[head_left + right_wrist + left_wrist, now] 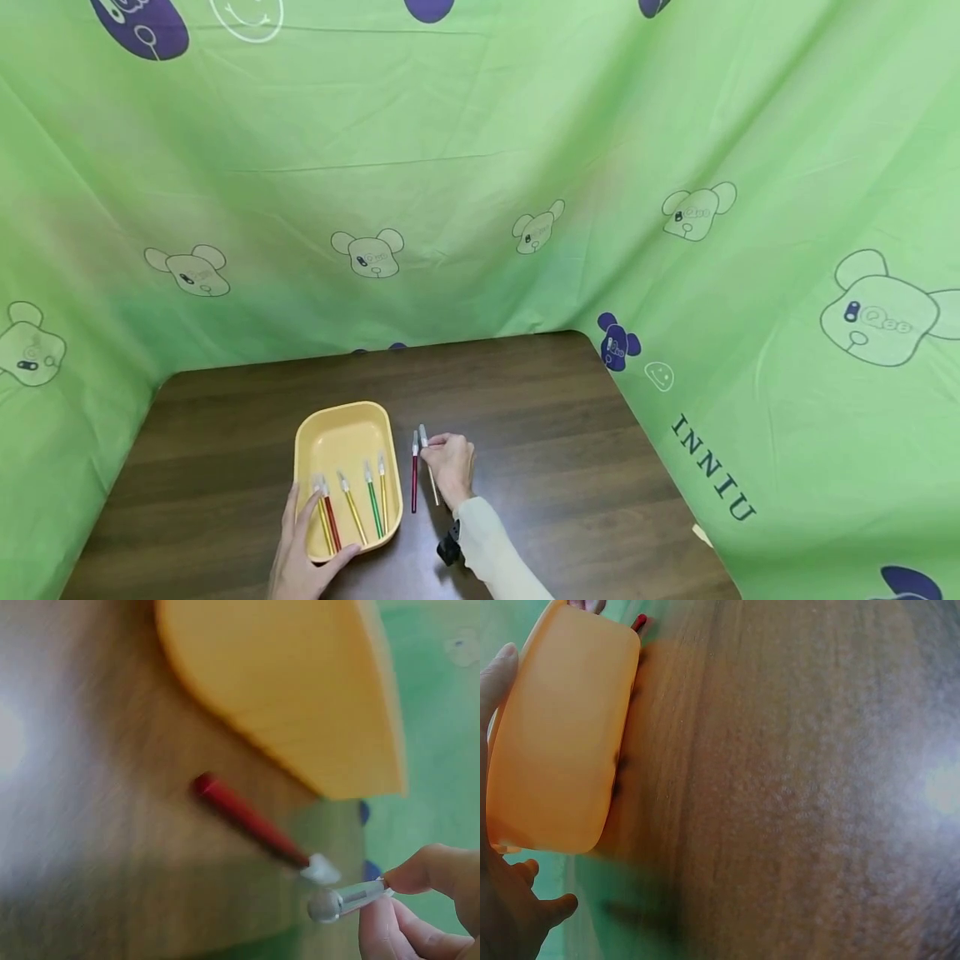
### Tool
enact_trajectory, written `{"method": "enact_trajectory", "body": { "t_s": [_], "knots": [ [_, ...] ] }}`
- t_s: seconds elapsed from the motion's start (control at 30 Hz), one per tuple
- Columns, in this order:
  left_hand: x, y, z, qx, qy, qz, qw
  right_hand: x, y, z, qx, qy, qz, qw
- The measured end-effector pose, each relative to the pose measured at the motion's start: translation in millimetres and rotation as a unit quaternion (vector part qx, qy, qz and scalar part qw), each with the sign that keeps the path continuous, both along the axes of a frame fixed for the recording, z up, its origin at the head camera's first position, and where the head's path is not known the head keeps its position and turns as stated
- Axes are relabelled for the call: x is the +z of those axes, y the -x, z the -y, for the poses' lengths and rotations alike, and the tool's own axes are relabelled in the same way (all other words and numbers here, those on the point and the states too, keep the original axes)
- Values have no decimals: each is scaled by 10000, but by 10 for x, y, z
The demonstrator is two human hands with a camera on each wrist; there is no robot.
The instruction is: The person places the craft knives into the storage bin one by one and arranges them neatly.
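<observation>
A yellow tray (341, 433) stands on the table, holding several craft knives with yellow, red and green handles and pale caps. At its near left corner my left hand (300, 550) holds the rim, thumb on the near edge and fingers along the left side. To the right of the tray lies a red craft knife (415, 479). My right hand (452, 467) pinches a silver craft knife (361, 894) beside it, between thumb and fingertips. In the head view, its pale capped end points away from me.
The dark wooden table (570, 433) runs out to the right and behind the tray. A green printed cloth (450, 167) hangs around its back and sides. A small pale object (702, 535) sits at the right table edge.
</observation>
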State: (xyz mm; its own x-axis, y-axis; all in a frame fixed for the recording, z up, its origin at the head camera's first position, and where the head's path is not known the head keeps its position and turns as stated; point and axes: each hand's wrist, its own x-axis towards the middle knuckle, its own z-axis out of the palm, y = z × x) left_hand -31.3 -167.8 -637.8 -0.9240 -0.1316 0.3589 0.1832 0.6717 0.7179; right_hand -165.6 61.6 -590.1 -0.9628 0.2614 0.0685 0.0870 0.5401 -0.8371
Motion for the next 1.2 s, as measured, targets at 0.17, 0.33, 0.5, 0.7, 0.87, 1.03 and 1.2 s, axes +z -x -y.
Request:
{"method": "enact_trajectory", "body": {
  "t_s": [0.17,0.33,0.5,0.7,0.87,1.03,1.2],
  "knots": [
    [-15,0,-4,-51,2,-59,10000,137,-7,37,59,192,93,9998],
    [-91,-12,-6,9,-17,-356,9994,245,-36,105,117,325,225,9991],
    [-77,11,3,66,67,-262,9996,337,-28,177,167,338,250,9990],
    [-32,30,18,25,99,-147,9998,401,-23,270,249,402,237,9986],
    [-33,43,16,11,24,-251,9997,435,-48,375,321,494,178,9981],
    [-29,55,12,-26,-38,-397,9992,429,-81,513,429,600,89,9972],
    [-8,49,23,79,62,-241,9997,445,-102,656,554,664,20,9963]
  ]
}}
